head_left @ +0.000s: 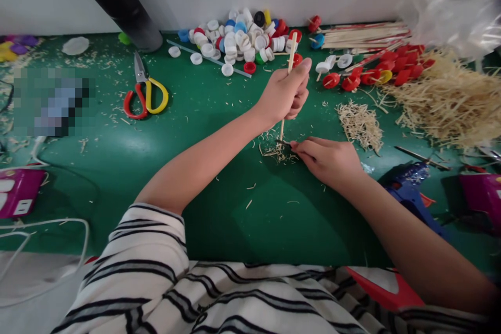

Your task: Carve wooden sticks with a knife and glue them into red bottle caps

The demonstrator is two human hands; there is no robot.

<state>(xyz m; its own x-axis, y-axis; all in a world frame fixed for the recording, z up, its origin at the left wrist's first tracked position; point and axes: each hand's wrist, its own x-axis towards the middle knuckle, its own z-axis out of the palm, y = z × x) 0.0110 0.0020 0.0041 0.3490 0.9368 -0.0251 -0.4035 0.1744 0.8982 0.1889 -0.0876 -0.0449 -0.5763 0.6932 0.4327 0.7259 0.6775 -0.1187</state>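
My left hand (pixel 285 88) is closed around a pale wooden stick (pixel 291 52) that looks like a chopstick, held nearly upright with its lower end down at the table. My right hand (pixel 331 159) pinches a small dark blade (pixel 282 142), whose tip meets the stick near its lower end. Most of the blade's grip is hidden by the fingers. Thin curled wood shavings (pixel 273 152) lie around the foot of the stick.
Bottle caps (pixel 238 42) are heaped at the back, with thin sticks (pixel 364 36) and red cap pieces (pixel 403 65) to their right. Shavings (pixel 450 104) pile up at right, near a blue glue gun (pixel 410 193). Scissors (pixel 145 94) and a black bottle (pixel 125 5) are at left.
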